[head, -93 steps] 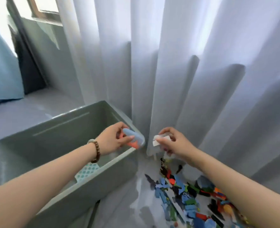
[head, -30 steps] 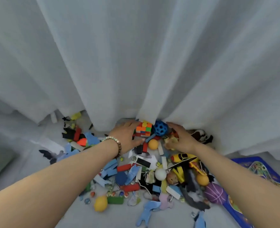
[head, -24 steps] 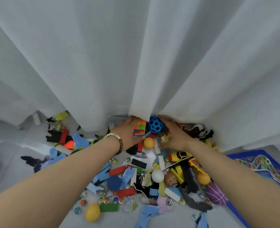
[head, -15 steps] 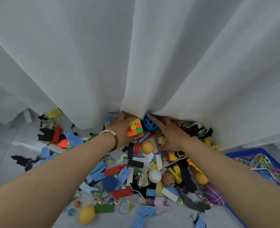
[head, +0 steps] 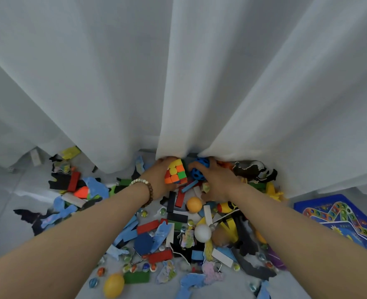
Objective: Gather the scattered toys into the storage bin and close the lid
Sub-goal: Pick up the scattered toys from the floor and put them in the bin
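Observation:
My left hand [head: 156, 175] is closed around a multicoloured puzzle cube [head: 176, 172] at the hem of the white curtain, tilted off the floor. Just to its right, my right hand [head: 216, 180] lies over a blue perforated ball [head: 198, 170], fingers curled on it. Below both hands spreads a heap of toys on the grey floor: an orange ball [head: 194, 205], a white ball [head: 202, 232], a yellow ball [head: 113, 285], red blocks [head: 148, 226], blue foam pieces, marbles. The storage bin is out of view.
A white curtain [head: 178, 83] hangs over the far edge of the heap and hides what lies behind. A blue game board [head: 340, 219] lies at the right. Black and red pieces [head: 67, 181] sit at the left.
Since the bin was in view, I turned right to the toy heap. Over the last second my left hand gripped and tipped up the cube; my right hand closed over the blue ball.

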The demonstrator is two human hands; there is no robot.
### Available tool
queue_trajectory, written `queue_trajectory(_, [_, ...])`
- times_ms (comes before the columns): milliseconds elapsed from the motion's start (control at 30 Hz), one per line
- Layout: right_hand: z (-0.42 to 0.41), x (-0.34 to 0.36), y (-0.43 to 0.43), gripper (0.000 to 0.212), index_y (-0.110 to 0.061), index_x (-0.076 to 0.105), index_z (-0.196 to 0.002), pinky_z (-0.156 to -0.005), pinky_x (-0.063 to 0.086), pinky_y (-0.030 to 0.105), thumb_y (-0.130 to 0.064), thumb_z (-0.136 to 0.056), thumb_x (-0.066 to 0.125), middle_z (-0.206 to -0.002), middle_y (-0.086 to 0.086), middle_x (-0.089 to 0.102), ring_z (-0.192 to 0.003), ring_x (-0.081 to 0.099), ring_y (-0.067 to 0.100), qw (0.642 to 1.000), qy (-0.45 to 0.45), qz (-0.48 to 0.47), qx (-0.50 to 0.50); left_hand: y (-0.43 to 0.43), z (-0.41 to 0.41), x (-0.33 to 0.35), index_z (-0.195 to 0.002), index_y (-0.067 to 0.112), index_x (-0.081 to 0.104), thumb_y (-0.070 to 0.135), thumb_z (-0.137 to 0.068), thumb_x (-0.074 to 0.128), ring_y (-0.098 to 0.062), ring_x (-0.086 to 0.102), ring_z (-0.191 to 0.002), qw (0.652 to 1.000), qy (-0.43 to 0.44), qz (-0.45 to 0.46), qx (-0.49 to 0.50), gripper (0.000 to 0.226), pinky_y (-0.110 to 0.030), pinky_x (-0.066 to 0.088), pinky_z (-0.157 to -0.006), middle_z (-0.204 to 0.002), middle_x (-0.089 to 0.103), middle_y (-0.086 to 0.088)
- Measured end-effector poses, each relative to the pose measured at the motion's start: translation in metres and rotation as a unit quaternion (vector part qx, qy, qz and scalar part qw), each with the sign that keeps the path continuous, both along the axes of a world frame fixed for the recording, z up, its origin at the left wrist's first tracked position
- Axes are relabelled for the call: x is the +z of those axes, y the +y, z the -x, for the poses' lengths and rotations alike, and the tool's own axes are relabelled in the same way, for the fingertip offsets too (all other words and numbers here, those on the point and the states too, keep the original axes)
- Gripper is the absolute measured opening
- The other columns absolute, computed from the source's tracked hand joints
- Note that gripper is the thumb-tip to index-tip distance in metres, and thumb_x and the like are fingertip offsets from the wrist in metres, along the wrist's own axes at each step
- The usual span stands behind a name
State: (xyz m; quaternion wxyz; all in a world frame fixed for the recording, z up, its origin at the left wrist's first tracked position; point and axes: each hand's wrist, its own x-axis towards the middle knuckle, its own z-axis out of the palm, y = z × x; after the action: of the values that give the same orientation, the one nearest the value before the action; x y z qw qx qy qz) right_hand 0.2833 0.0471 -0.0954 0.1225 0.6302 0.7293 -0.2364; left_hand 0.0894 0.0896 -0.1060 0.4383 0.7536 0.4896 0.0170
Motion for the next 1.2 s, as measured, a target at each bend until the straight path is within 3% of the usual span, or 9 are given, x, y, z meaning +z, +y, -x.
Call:
queue_trajectory(200, [-0.010,0.039,-0.009,0.078,-0.042,0.025,-0.132,-0.077,0.046,0.028,-0.029,-0.072,0.073,-0.135,0.006,0.027,-0.104,0.053,0.028,0.989,0.125,-0.037,-0.072,-0.005,0.025,0.032,-0.134,0.019,0.039,0.021,-0.078,0.073,-0.017,0.052,-0.113,1.000,-0.021,0.014,0.007,0.066,-0.030,0.044,-0.098,-0.123,0.051,0.002])
queue_trajectory(333, [0.020,0.094,-0.014,0.076,-0.050,0.026,-0.122,-0.090,0.050,0.036,-0.027,-0.069,0.075,-0.127,0.001,0.031,-0.103,0.054,0.026,0.975,0.203,-0.048,-0.078,-0.016,0.067,0.099,-0.126,0.019,0.044,0.025,-0.078,0.074,-0.018,0.058,-0.103,0.999,-0.029,-0.010,0.039,0.057,-0.031,0.048,-0.090,-0.114,0.058,0.001])
queue_trajectory(500, [0.108,0.204,-0.021,0.074,-0.055,0.026,-0.113,-0.092,0.040,0.024,-0.023,-0.068,0.076,-0.122,0.002,0.034,-0.106,0.050,0.020,0.952,0.294,-0.086,-0.011,-0.054,0.161,0.210,-0.124,0.024,0.045,0.027,-0.076,0.075,-0.017,0.063,-0.092,0.995,-0.003,-0.049,0.087,0.057,-0.033,0.053,-0.084,-0.105,0.063,0.002])
queue_trajectory(633, [0.198,0.293,-0.041,0.072,-0.051,0.029,-0.115,-0.097,0.044,0.033,-0.027,-0.068,0.077,-0.125,0.004,0.034,-0.110,0.049,0.022,0.934,0.336,-0.096,0.071,-0.101,0.258,0.288,-0.124,0.029,0.044,0.038,-0.068,0.079,-0.013,0.066,-0.094,0.983,0.007,-0.076,0.168,0.066,-0.036,0.052,-0.091,-0.110,0.064,0.006])
queue_trajectory(767, [0.301,0.348,-0.067,0.069,-0.045,0.033,-0.117,-0.092,0.046,0.028,-0.022,-0.069,0.076,-0.125,0.006,0.035,-0.105,0.053,0.023,0.918,0.357,-0.109,0.136,-0.155,0.357,0.341,-0.115,0.029,0.049,0.048,-0.056,0.078,-0.015,0.070,-0.088,0.962,-0.029,-0.099,0.252,0.069,-0.041,0.055,-0.087,-0.104,0.069,0.002])
queue_trajectory(867, [0.380,0.361,-0.083,0.065,-0.047,0.035,-0.114,-0.086,0.053,0.037,-0.020,-0.069,0.074,-0.121,0.005,0.034,-0.093,0.060,0.027,0.906,0.370,-0.095,0.181,-0.192,0.426,0.358,-0.114,0.030,0.049,0.040,-0.061,0.081,-0.013,0.069,-0.088,0.945,-0.021,-0.112,0.308,0.062,-0.038,0.055,-0.086,-0.101,0.069,0.004])
queue_trajectory(967, [0.458,0.352,-0.091,0.065,-0.049,0.033,-0.113,-0.086,0.054,0.037,-0.022,-0.069,0.073,-0.121,0.002,0.033,-0.094,0.059,0.026,0.903,0.358,-0.097,0.216,-0.222,0.487,0.351,-0.113,0.032,0.048,0.031,-0.069,0.081,-0.008,0.066,-0.089,0.929,-0.009,-0.107,0.353,0.055,-0.030,0.055,-0.085,-0.101,0.066,0.007])
queue_trajectory(1100, [0.540,0.308,-0.090,0.065,-0.053,0.032,-0.111,-0.076,0.058,0.037,-0.022,-0.070,0.073,-0.117,0.003,0.033,-0.086,0.062,0.028,0.911,0.335,-0.055,0.232,-0.248,0.541,0.313,-0.111,0.035,0.048,0.032,-0.069,0.080,-0.002,0.064,-0.086,0.908,-0.011,-0.093,0.409,0.053,-0.017,0.051,-0.074,-0.099,0.065,0.011])
queue_trajectory(1200, [0.575,0.266,-0.086,0.067,-0.054,0.031,-0.113,-0.083,0.056,0.038,-0.025,-0.071,0.075,-0.117,0.005,0.033,-0.089,0.059,0.026,0.917,0.333,-0.012,0.220,-0.255,0.563,0.280,-0.114,0.033,0.048,0.031,-0.070,0.080,-0.005,0.064,-0.088,0.896,-0.013,-0.078,0.436,0.054,-0.020,0.052,-0.077,-0.101,0.065,0.009])
